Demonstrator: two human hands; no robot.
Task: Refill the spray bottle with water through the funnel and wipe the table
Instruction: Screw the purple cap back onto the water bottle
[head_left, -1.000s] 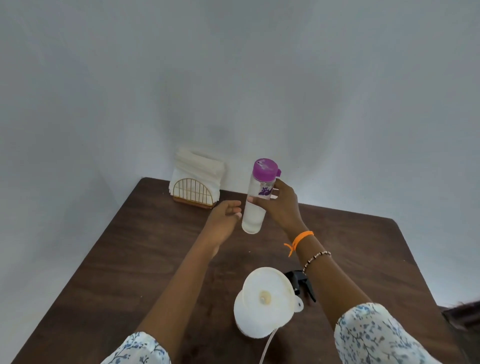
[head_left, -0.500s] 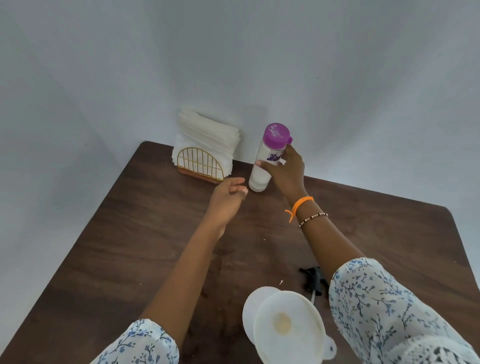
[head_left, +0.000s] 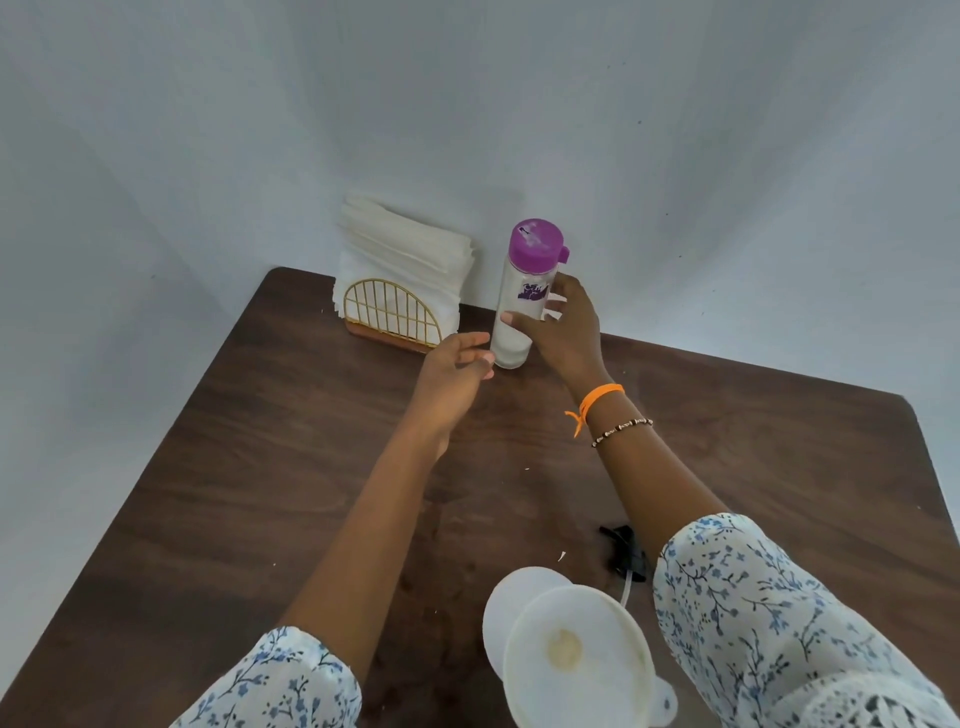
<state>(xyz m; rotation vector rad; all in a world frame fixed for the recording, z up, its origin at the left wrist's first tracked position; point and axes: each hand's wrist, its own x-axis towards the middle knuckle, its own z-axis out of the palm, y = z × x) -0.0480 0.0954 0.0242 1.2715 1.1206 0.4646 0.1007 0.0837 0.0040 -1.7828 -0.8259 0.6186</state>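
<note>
R hand (head_left: 563, 332) wraps the water bottle (head_left: 524, 296) w/ purple cap (head_left: 536, 244); grip curled round its lower half, thumb across the front. Bottle upright at far edge of the table (head_left: 260, 467), base at or just above the top, can't tell which. L hand (head_left: 457, 369) just beside bottle base, fingers loose, slightly bent, holding nothing. Napkin holder (head_left: 395, 312) w/ white napkins to the left of the bottle. Near edge: white funnel (head_left: 576, 654) sits in the spray bottle (head_left: 506, 603). Black sprayer head (head_left: 626, 551) lies on the table by R sleeve (head_left: 753, 613).
</note>
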